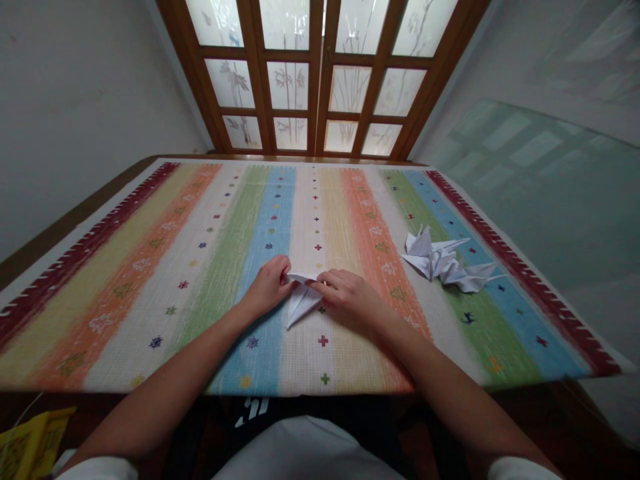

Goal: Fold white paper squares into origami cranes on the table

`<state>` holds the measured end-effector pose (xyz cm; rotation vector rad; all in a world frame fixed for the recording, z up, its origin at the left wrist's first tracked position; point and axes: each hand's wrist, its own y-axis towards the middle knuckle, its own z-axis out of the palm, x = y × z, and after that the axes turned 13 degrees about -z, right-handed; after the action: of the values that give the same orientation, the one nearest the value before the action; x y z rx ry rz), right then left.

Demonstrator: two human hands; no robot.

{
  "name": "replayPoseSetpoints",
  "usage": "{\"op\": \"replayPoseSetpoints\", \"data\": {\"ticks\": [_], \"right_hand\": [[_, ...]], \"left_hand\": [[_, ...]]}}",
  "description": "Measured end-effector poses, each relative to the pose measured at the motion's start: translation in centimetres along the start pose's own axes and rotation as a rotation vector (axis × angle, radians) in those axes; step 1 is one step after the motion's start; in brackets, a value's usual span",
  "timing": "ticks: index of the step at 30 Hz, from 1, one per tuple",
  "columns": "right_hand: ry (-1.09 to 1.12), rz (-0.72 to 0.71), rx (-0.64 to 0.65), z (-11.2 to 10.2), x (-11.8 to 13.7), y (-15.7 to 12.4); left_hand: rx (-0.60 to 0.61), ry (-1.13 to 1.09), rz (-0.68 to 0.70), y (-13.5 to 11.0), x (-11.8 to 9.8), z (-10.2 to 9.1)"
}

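Now L hand point(267, 288) and R hand point(350, 300), grips closed, pinch folded paper point(303, 301) on striped cloth point(210, 227); uneven pull or slipping fingers cd tear or misalign it; paper cranes point(430, 257) lie nearby.

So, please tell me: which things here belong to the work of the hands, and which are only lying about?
In the work: left hand, right hand, folded white paper.

Lying about: white paper cranes, striped tablecloth, yellow package.
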<state>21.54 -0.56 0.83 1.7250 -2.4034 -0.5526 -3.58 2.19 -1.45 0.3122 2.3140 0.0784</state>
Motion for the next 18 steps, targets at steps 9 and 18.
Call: {"op": "replayPoseSetpoints", "data": {"ticks": [9,18], "right_hand": [[-0.064,0.048,0.094,-0.9,0.9,0.4],[-0.207,0.056,0.265,-3.3,1.1,1.4]], "left_hand": [[0.212,-0.078,0.177,-1.1,-1.1,-0.5],[0.293,0.159,0.319,-1.4,-1.1,-0.4]]}}
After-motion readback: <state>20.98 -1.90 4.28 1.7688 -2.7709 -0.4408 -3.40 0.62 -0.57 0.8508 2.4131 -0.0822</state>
